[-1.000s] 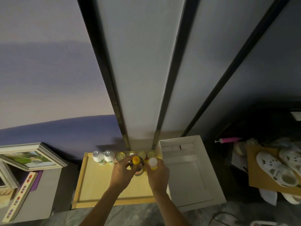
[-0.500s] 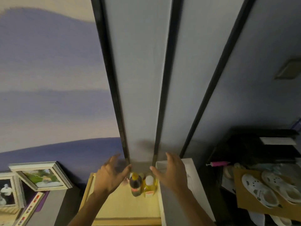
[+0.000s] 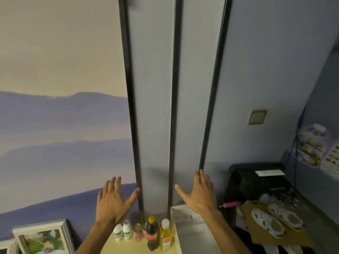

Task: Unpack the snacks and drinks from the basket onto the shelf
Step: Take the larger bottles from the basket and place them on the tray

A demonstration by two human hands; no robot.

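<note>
1. Nearest us, low in the view, our drinks stand in a row on the pale wooden shelf (image 3: pixel 111 246): two small white bottles (image 3: pixel 122 232) on the left, a little pink-labelled bottle (image 3: pixel 138 233) beside them, then a tall dark bottle (image 3: pixel 152 233) with a yellow cap and a yellow bottle (image 3: pixel 166 235) with a white cap, these two standing side by side.

2. Just right of the shelf sits the white basket (image 3: pixel 183 217), its near wall beside the yellow bottle. We cannot see its floor from here, so we cannot tell whether anything is left inside.

3. Above the row, our left hand (image 3: pixel 111 200) is spread wide with nothing in it, and our right hand (image 3: pixel 199 195), above the basket's far corner, is fully open and holds nothing either.

4. Beyond the hands rise the grey wall panels (image 3: pixel 154 107) with their dark strips.

5. We judge the step in hand to be letting go and drawing clear of the tall bottles. To do it well we lift straight up and away, keeping wrists and forearms off the caps, since the tall narrow bottles would tip at a nudge.

6. Then we look down into the basket before reaching, and set any further item in the free part of the shelf nearer us.
</note>
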